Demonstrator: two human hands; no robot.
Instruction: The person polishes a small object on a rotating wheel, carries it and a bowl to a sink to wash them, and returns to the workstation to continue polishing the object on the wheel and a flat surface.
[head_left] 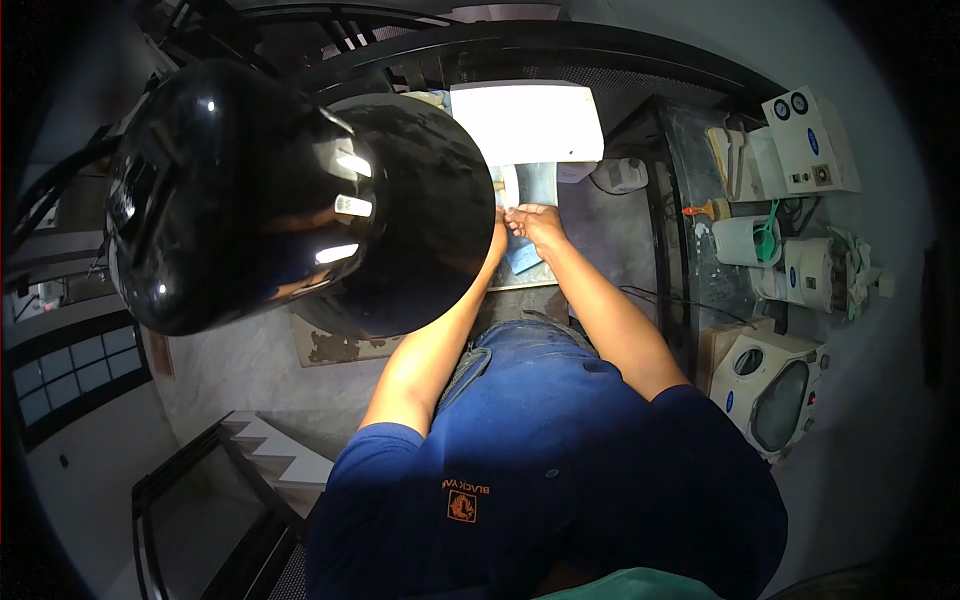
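Note:
Under the bright lamp, my right hand [537, 225] has its fingers pinched together beside my left hand [499, 232]. The lamp's black shade hides most of my left hand, so its fingers are hard to make out. Whatever lies between the fingertips is too small to name. Just above the hands stands a pale curved piece [511, 187], close to the fingertips. A blue item [525, 259] lies below my right hand on the lit work surface. A bright white panel [527, 122] spans the area beyond the hands.
A large black lamp [240, 200] fills the upper left. On the right stand a white box with gauges [812, 145], a brush [716, 209], a container [735, 243] with a green scoop [767, 240], and a machine with a dark window [779, 405].

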